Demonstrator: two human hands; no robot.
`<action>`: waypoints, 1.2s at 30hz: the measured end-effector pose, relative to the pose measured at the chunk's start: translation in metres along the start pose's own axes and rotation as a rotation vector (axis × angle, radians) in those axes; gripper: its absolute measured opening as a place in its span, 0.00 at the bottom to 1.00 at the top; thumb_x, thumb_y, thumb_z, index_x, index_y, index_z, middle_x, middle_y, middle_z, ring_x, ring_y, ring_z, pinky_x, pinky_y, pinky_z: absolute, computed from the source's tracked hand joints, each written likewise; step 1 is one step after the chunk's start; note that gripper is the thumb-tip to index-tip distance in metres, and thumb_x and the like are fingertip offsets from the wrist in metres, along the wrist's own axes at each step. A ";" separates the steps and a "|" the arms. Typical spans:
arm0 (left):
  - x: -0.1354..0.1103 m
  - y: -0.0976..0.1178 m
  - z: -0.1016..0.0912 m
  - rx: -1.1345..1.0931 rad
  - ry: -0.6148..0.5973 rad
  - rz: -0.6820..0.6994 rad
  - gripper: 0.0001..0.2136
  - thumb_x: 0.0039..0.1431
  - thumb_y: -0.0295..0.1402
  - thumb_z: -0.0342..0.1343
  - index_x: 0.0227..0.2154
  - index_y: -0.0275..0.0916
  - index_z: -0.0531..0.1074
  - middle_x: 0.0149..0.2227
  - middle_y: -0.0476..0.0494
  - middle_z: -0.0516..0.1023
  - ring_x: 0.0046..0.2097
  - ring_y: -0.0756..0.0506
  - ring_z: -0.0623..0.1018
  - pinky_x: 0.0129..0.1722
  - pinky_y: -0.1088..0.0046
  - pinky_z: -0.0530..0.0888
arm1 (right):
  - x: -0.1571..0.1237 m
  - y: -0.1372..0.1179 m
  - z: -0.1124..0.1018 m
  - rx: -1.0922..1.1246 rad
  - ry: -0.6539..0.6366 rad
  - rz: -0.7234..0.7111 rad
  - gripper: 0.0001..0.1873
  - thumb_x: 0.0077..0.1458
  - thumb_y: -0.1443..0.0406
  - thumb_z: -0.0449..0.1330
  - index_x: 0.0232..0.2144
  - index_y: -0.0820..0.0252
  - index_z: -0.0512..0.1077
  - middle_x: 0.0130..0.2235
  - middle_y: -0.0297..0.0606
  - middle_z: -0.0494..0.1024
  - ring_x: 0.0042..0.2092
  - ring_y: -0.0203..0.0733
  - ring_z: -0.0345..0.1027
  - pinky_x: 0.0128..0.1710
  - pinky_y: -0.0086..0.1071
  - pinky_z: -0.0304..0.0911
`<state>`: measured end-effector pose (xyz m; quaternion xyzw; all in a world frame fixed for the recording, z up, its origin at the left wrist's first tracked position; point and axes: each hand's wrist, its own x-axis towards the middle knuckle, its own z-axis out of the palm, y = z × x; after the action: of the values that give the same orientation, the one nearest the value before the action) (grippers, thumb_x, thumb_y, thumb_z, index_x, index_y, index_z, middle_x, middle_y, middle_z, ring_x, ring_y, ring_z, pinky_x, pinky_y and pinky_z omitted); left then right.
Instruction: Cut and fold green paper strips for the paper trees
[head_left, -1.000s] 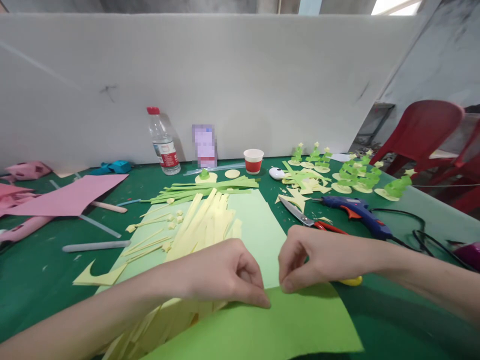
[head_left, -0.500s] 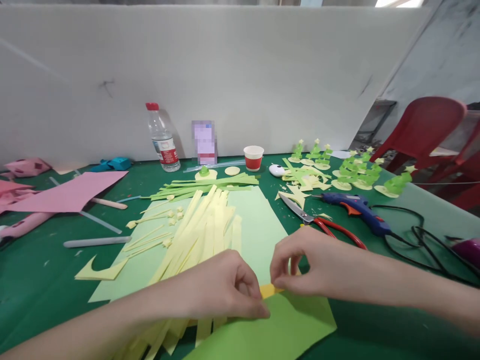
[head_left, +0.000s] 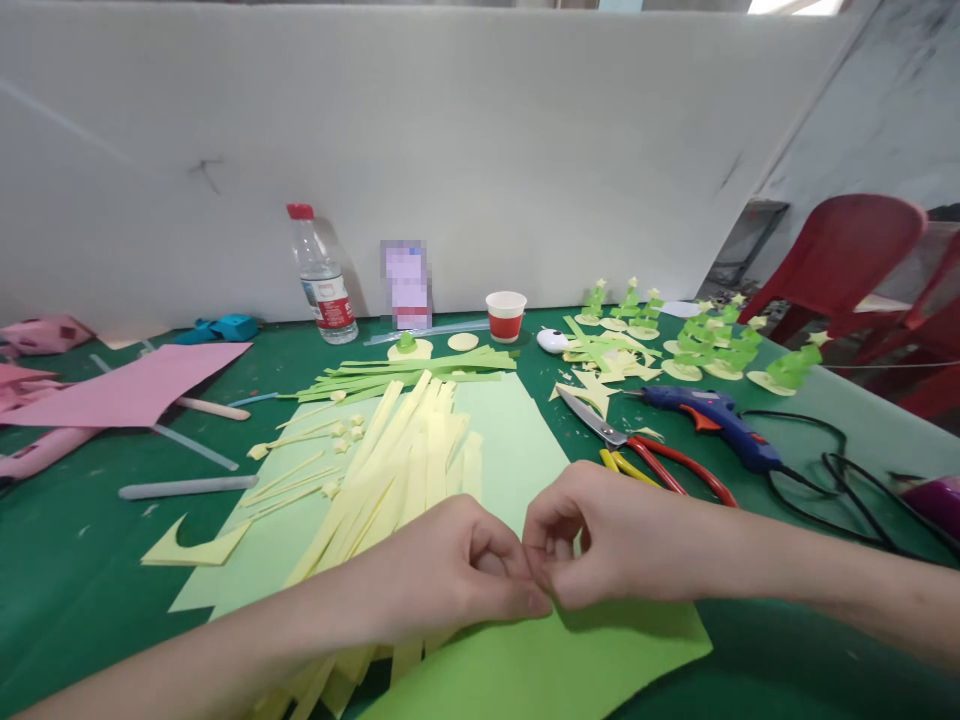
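My left hand (head_left: pixel 457 575) and my right hand (head_left: pixel 600 535) meet fingertip to fingertip low in the middle of the view, both closed in a pinch. What they pinch is hidden between the fingers. They hover over a bright green paper sheet (head_left: pixel 570 660) at the near edge. Under my left hand lies a heap of pale yellow paper strips (head_left: pixel 405 470) on a light green sheet (head_left: pixel 517 450).
Scissors with red handles (head_left: pixel 637 450) and a blue glue gun (head_left: pixel 712 415) with a black cord lie to the right. Small green paper trees (head_left: pixel 712 345) stand at the back right. A water bottle (head_left: pixel 322 280), a red cup (head_left: pixel 505 316), pink paper (head_left: pixel 135 385) and red chairs (head_left: pixel 847 260) surround the green table.
My right hand moved left until its fingertips met my left hand's. The small yellow strip seen between them half a second ago is now covered by the fingers.
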<state>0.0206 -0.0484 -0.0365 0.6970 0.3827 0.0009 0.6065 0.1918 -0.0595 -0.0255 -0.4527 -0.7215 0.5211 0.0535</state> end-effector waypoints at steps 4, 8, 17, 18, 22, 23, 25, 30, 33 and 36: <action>-0.003 0.002 -0.006 -0.031 0.006 -0.047 0.12 0.45 0.36 0.58 0.17 0.36 0.65 0.13 0.59 0.54 0.17 0.56 0.51 0.17 0.76 0.47 | -0.004 0.002 -0.010 -0.043 0.025 0.078 0.03 0.37 0.68 0.54 0.18 0.64 0.67 0.19 0.28 0.64 0.22 0.27 0.52 0.19 0.22 0.49; -0.010 -0.002 -0.014 -0.040 0.038 -0.071 0.13 0.44 0.38 0.60 0.16 0.36 0.64 0.13 0.58 0.54 0.18 0.55 0.51 0.17 0.75 0.46 | -0.014 0.013 -0.030 0.028 0.006 0.140 0.04 0.41 0.70 0.52 0.18 0.62 0.63 0.19 0.29 0.67 0.20 0.28 0.59 0.21 0.22 0.57; -0.015 -0.001 -0.016 -0.016 0.047 -0.140 0.13 0.45 0.39 0.59 0.17 0.37 0.64 0.14 0.58 0.52 0.18 0.55 0.51 0.18 0.76 0.47 | -0.027 0.024 -0.042 -0.127 0.245 0.040 0.12 0.48 0.58 0.57 0.31 0.61 0.72 0.32 0.38 0.74 0.33 0.37 0.66 0.32 0.28 0.61; -0.014 0.000 -0.015 -0.015 0.043 -0.130 0.13 0.45 0.40 0.59 0.17 0.37 0.65 0.14 0.58 0.51 0.18 0.55 0.50 0.18 0.76 0.47 | -0.026 0.022 -0.037 -0.154 0.204 0.001 0.14 0.49 0.57 0.57 0.32 0.60 0.73 0.32 0.37 0.73 0.31 0.35 0.64 0.29 0.26 0.59; -0.012 0.001 -0.012 -0.018 0.031 -0.091 0.10 0.46 0.40 0.57 0.23 0.37 0.68 0.16 0.57 0.55 0.19 0.55 0.52 0.18 0.77 0.48 | -0.017 0.016 -0.023 -0.106 0.048 -0.028 0.18 0.50 0.56 0.56 0.18 0.64 0.68 0.17 0.28 0.57 0.20 0.27 0.44 0.17 0.24 0.43; -0.012 0.001 -0.011 -0.016 0.025 -0.087 0.10 0.47 0.40 0.56 0.26 0.38 0.68 0.18 0.57 0.56 0.20 0.55 0.53 0.18 0.77 0.49 | -0.015 0.015 -0.021 -0.070 0.030 -0.018 0.18 0.50 0.57 0.56 0.16 0.64 0.66 0.16 0.26 0.53 0.19 0.26 0.41 0.16 0.24 0.41; -0.009 0.001 -0.008 -0.009 0.007 -0.072 0.10 0.48 0.40 0.55 0.29 0.38 0.69 0.19 0.57 0.56 0.20 0.54 0.53 0.18 0.77 0.50 | -0.012 0.014 -0.020 -0.019 0.003 0.010 0.17 0.49 0.58 0.57 0.16 0.64 0.65 0.16 0.25 0.53 0.17 0.25 0.41 0.15 0.24 0.40; 0.006 0.001 -0.002 -0.013 -0.014 -0.001 0.16 0.49 0.44 0.55 0.17 0.37 0.61 0.16 0.57 0.47 0.18 0.55 0.48 0.17 0.73 0.44 | -0.007 0.010 -0.020 -0.003 -0.081 -0.032 0.20 0.49 0.59 0.57 0.13 0.63 0.59 0.14 0.24 0.49 0.17 0.25 0.39 0.15 0.25 0.37; 0.010 0.000 -0.002 -0.051 -0.010 0.010 0.21 0.47 0.45 0.57 0.13 0.38 0.55 0.14 0.58 0.45 0.18 0.55 0.46 0.18 0.73 0.44 | -0.007 0.013 -0.025 0.085 -0.116 -0.079 0.22 0.50 0.58 0.57 0.11 0.62 0.58 0.14 0.24 0.48 0.17 0.26 0.38 0.15 0.25 0.38; 0.007 -0.004 -0.006 -0.109 -0.032 -0.021 0.21 0.48 0.46 0.56 0.12 0.38 0.58 0.14 0.58 0.45 0.19 0.54 0.46 0.19 0.74 0.46 | -0.012 0.019 -0.034 0.182 -0.112 -0.082 0.25 0.48 0.58 0.59 0.08 0.62 0.56 0.16 0.24 0.42 0.19 0.27 0.33 0.16 0.25 0.40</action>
<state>0.0210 -0.0399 -0.0415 0.6586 0.3798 0.0042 0.6496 0.2284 -0.0431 -0.0209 -0.3863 -0.6909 0.6065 0.0750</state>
